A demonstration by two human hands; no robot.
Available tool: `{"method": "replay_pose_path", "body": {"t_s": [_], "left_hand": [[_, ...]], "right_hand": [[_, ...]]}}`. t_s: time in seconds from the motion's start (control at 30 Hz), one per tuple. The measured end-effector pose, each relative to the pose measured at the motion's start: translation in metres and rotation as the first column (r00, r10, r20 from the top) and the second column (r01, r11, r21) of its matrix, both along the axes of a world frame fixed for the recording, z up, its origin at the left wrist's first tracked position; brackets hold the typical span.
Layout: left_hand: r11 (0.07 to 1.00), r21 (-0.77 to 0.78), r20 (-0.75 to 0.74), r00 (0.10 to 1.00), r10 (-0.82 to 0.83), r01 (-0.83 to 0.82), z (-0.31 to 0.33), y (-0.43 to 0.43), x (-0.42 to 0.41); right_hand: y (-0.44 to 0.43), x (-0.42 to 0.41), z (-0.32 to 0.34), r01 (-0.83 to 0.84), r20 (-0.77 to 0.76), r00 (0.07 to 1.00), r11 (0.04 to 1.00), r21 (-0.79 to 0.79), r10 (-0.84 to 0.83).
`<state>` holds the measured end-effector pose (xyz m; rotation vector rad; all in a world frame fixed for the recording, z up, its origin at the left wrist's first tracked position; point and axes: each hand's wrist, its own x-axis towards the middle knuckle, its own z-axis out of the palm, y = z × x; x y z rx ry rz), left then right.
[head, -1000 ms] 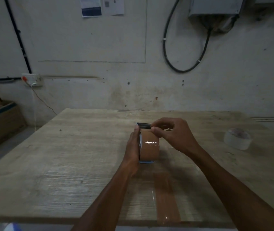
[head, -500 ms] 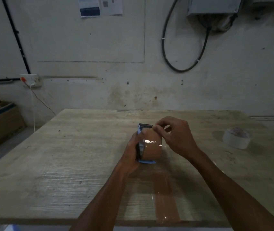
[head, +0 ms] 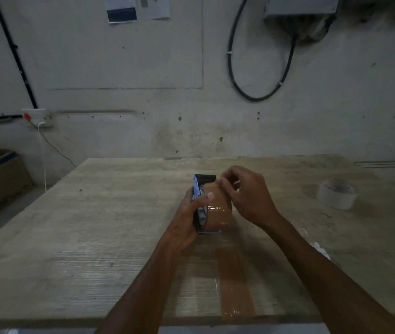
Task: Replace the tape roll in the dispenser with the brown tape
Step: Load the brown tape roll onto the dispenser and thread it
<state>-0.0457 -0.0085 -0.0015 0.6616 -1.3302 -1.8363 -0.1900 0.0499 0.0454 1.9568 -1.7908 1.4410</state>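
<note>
Tape counts run to 2 rolls: 1 brown tape roll (head: 218,210) seated in the blue dispenser (head: 197,189) mid-table, gripped by the left hand (head: 188,219), and 1 whitish roll (head: 336,194) near the right edge. Right hand (head: 247,196) pinches the brown roll's top. Wooden table (head: 95,225) meets a stained wall (head: 143,68).

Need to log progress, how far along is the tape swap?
Done: the brown tape sits in the dispenser, the whitish roll lies aside. In hand: left hand grips the dispenser, right hand pinches at the tape's top. Left: threading the end.
</note>
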Motion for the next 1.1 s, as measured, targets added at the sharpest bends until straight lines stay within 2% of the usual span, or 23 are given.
{"method": "replay_pose_path", "body": {"t_s": [0.3,0.37,0.53,0.7,0.8,0.93,1.0,1.1], "left_hand": [[0.998,-0.034,-0.045,0.998,-0.048,0.046,-0.002,-0.003,-0.002],[0.998,-0.051,-0.055,0.998,-0.036,0.034,-0.001,-0.001,-0.002],[0.992,-0.121,0.031,0.999,-0.035,0.039,-0.002,0.0,0.0],[0.986,-0.162,-0.019,0.999,-0.026,0.023,-0.006,-0.002,-0.001],[0.989,-0.148,-0.07,0.997,-0.027,0.017,-0.006,-0.001,-0.001],[1.0,0.012,-0.13,0.991,0.013,-0.012,-0.008,-0.002,-0.001],[0.999,0.012,-0.105,0.994,0.033,-0.032,-0.009,-0.004,-0.002],[0.999,-0.017,-0.111,0.993,0.029,-0.032,-0.011,-0.004,-0.003]], "right_hand": [[-0.002,0.007,-0.005,0.053,0.051,0.997,0.998,-0.014,-0.052],[-0.002,0.008,-0.006,0.075,0.096,0.993,0.997,-0.01,-0.074],[-0.004,0.01,-0.007,0.122,0.261,0.956,0.991,0.052,-0.131],[-0.005,0.015,-0.003,0.142,0.405,0.896,0.982,0.121,-0.18],[-0.004,0.019,0.001,0.111,0.455,0.876,0.985,0.13,-0.158],[-0.001,0.021,0.004,0.032,0.391,0.916,0.989,0.144,-0.087],[0.001,0.022,0.002,0.001,0.375,0.925,0.988,0.156,-0.06],[0.004,0.023,0.002,-0.09,0.47,0.883,0.981,0.171,-0.001]]}}
